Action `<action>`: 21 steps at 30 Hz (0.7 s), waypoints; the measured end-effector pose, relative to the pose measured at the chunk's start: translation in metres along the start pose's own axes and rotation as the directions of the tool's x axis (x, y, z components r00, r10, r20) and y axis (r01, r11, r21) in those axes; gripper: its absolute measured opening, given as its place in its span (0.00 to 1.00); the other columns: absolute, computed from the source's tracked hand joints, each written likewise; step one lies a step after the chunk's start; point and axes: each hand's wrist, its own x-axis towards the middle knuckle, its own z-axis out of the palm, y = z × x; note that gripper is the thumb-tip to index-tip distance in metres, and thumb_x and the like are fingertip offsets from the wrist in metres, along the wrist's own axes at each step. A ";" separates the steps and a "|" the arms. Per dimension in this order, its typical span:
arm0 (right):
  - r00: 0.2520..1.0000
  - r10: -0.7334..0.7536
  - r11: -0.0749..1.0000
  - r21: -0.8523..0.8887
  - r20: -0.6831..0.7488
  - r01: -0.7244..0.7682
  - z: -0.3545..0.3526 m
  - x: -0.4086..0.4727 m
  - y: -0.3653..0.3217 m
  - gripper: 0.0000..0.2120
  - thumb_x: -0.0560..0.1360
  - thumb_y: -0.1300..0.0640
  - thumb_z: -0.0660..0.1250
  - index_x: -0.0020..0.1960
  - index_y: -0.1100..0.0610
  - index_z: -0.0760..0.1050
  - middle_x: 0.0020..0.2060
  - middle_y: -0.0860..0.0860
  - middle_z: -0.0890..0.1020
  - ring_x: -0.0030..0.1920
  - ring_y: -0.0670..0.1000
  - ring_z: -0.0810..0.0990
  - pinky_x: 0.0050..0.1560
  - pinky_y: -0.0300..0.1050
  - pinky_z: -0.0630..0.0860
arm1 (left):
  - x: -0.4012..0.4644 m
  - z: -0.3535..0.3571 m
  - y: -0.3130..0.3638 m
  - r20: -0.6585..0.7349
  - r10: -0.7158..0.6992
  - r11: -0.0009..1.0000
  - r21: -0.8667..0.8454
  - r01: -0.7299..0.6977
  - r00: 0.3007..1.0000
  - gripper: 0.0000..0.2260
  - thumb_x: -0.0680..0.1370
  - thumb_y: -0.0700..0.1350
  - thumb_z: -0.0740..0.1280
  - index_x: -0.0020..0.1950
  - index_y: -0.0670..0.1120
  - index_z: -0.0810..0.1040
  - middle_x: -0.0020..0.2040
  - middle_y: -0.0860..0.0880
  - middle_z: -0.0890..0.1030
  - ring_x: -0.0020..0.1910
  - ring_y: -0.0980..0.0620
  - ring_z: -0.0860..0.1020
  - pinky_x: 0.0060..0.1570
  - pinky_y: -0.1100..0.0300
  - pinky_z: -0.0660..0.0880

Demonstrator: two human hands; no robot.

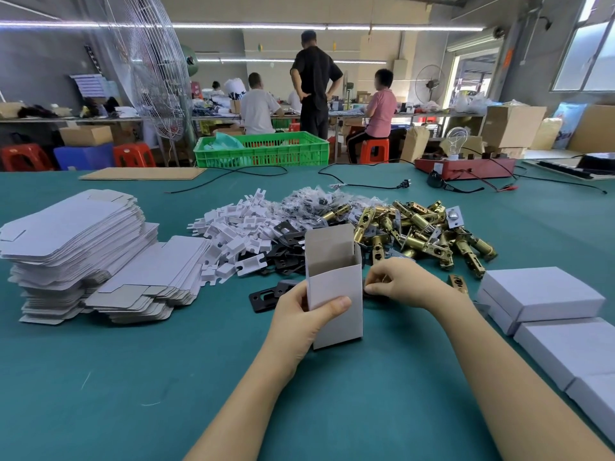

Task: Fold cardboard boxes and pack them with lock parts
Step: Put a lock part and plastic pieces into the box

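- Plainly, in the head view, the left hand (299, 314) grips a small white cardboard box (334, 287) that stands upright on the green table (133, 377), thumb curled across its front face; the box's top flap is raised and its mouth is open, and nothing can be seen inside it.
- The right hand (396, 281) sits just beside the box's right wall, fingers curled and pinching a small dark part that is too hidden to identify.
- Behind the box lie three heaps touching one another: white plastic pieces (233, 234), black metal plates (286, 247) and brass latch bolts (429, 234), with bagged small parts (309, 201) at the back.
- At the left stands a stack of flat box blanks (76, 247).
- At the right, closed white boxes (545, 314) lie in a row near the table edge.
- Beyond the table, a green plastic crate (263, 151) holds a pale green bag.
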 end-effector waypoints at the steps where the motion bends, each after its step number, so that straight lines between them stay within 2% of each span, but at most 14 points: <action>1: 1.000 -0.002 1.000 -0.009 -0.005 0.002 0.000 0.000 0.000 0.02 0.77 0.55 0.68 0.45 0.50 0.77 0.43 0.46 0.78 0.46 0.46 0.75 0.45 0.39 0.70 | 0.000 0.000 0.000 0.000 0.000 1.000 0.001 0.000 1.000 0.12 0.71 0.39 0.76 0.52 0.50 0.83 0.47 0.54 0.86 0.44 0.59 0.83 0.39 0.68 0.77; 4: 0.999 0.031 0.998 0.063 -0.044 -0.028 0.003 0.002 0.003 0.04 0.77 0.56 0.67 0.44 0.52 0.76 0.41 0.45 0.78 0.44 0.47 0.75 0.41 0.39 0.69 | 0.000 0.000 -0.001 -0.002 -0.001 1.000 0.007 0.001 1.000 0.12 0.71 0.40 0.76 0.52 0.50 0.83 0.48 0.53 0.86 0.45 0.58 0.83 0.41 0.67 0.77; 6: 0.990 0.128 0.932 0.349 -0.055 -0.101 0.002 0.000 0.006 0.05 0.78 0.58 0.65 0.43 0.55 0.76 0.41 0.49 0.80 0.41 0.48 0.76 0.38 0.39 0.71 | 0.000 0.000 -0.001 -0.001 -0.004 1.000 0.005 0.004 1.000 0.12 0.71 0.41 0.76 0.52 0.51 0.83 0.48 0.53 0.86 0.46 0.57 0.83 0.41 0.67 0.78; 7: 0.981 0.194 0.803 0.578 -0.018 -0.148 0.000 -0.002 0.007 0.05 0.79 0.60 0.64 0.44 0.57 0.76 0.43 0.53 0.82 0.41 0.49 0.79 0.38 0.40 0.73 | 0.000 0.000 -0.001 0.001 -0.005 1.000 0.002 0.005 1.000 0.12 0.71 0.41 0.76 0.52 0.51 0.83 0.48 0.53 0.86 0.46 0.57 0.83 0.41 0.67 0.78; 8: 0.971 0.233 0.582 0.792 0.051 -0.182 -0.004 -0.005 0.008 0.04 0.79 0.61 0.63 0.46 0.60 0.76 0.45 0.56 0.84 0.41 0.51 0.82 0.37 0.42 0.76 | 0.000 0.000 -0.001 0.002 -0.005 1.000 -0.001 0.005 1.000 0.12 0.71 0.41 0.76 0.52 0.51 0.83 0.48 0.53 0.86 0.46 0.57 0.83 0.41 0.67 0.77; 9: 0.962 0.245 0.319 0.927 0.123 -0.200 -0.008 -0.007 0.010 0.04 0.79 0.63 0.62 0.48 0.62 0.76 0.46 0.58 0.85 0.42 0.53 0.84 0.36 0.43 0.78 | 0.000 0.000 -0.001 0.002 -0.005 1.000 -0.002 0.005 1.000 0.12 0.71 0.41 0.76 0.53 0.51 0.83 0.48 0.54 0.86 0.46 0.57 0.83 0.41 0.67 0.77; 10: 0.953 0.245 0.085 0.975 0.180 -0.206 -0.012 -0.009 0.012 0.07 0.79 0.64 0.61 0.51 0.64 0.76 0.47 0.60 0.85 0.42 0.55 0.85 0.36 0.44 0.80 | 0.000 0.000 -0.001 0.001 -0.006 1.000 -0.002 0.006 1.000 0.12 0.71 0.40 0.76 0.53 0.51 0.83 0.48 0.54 0.86 0.46 0.58 0.83 0.40 0.68 0.77; 11: 0.944 0.242 -0.088 0.974 0.225 -0.210 -0.015 -0.010 0.015 0.09 0.79 0.64 0.59 0.55 0.66 0.75 0.47 0.60 0.85 0.42 0.57 0.85 0.36 0.45 0.81 | 0.000 0.000 -0.001 0.000 -0.008 1.000 -0.001 0.008 1.000 0.12 0.71 0.40 0.76 0.53 0.51 0.83 0.48 0.54 0.86 0.46 0.58 0.83 0.40 0.68 0.77; 12: 0.935 0.242 -0.209 0.955 0.259 -0.211 -0.017 -0.011 0.018 0.12 0.80 0.63 0.56 0.59 0.66 0.74 0.48 0.62 0.84 0.44 0.58 0.85 0.37 0.46 0.82 | 0.000 0.000 -0.001 -0.001 -0.012 1.000 -0.002 0.012 1.000 0.12 0.71 0.40 0.76 0.53 0.51 0.83 0.48 0.54 0.86 0.45 0.58 0.83 0.40 0.68 0.77; 14: 0.921 0.248 -0.351 0.914 0.299 -0.202 -0.019 -0.012 0.024 0.16 0.82 0.59 0.53 0.65 0.65 0.69 0.52 0.65 0.82 0.48 0.62 0.84 0.40 0.51 0.82 | 0.000 0.000 0.000 -0.002 -0.015 1.000 -0.002 0.015 1.000 0.12 0.71 0.41 0.76 0.53 0.51 0.82 0.48 0.55 0.86 0.45 0.58 0.83 0.39 0.68 0.77; 15: 0.919 0.255 -0.390 0.902 0.301 -0.187 -0.019 -0.012 0.026 0.18 0.83 0.56 0.53 0.67 0.66 0.67 0.54 0.67 0.80 0.50 0.65 0.82 0.40 0.53 0.82 | 0.000 0.000 0.000 -0.002 -0.015 1.000 -0.002 0.015 1.000 0.12 0.71 0.41 0.76 0.53 0.51 0.82 0.48 0.55 0.86 0.45 0.58 0.83 0.39 0.68 0.77; 17: 0.914 0.308 -0.373 0.918 0.263 -0.138 -0.021 -0.012 0.027 0.20 0.83 0.53 0.55 0.67 0.67 0.65 0.60 0.67 0.75 0.53 0.68 0.79 0.37 0.54 0.82 | 0.000 0.000 0.000 -0.001 -0.016 1.000 -0.004 0.016 1.000 0.12 0.71 0.41 0.76 0.53 0.51 0.82 0.47 0.55 0.86 0.45 0.59 0.83 0.39 0.69 0.76; 19: 0.912 0.359 -0.290 0.952 0.201 -0.096 -0.024 -0.013 0.023 0.13 0.83 0.57 0.56 0.60 0.66 0.68 0.63 0.67 0.72 0.53 0.67 0.79 0.35 0.52 0.83 | 0.000 -0.001 0.000 0.001 -0.016 1.000 -0.004 0.016 1.000 0.12 0.71 0.41 0.76 0.53 0.51 0.82 0.48 0.55 0.86 0.45 0.59 0.83 0.38 0.69 0.76; 21: 0.913 0.370 -0.151 0.981 0.170 -0.122 -0.032 -0.016 0.017 0.08 0.82 0.60 0.56 0.52 0.65 0.70 0.60 0.67 0.74 0.48 0.63 0.83 0.35 0.49 0.83 | 0.000 -0.001 0.000 0.004 -0.020 1.000 -0.010 0.020 1.000 0.13 0.71 0.42 0.76 0.53 0.51 0.82 0.48 0.55 0.86 0.45 0.58 0.83 0.39 0.68 0.77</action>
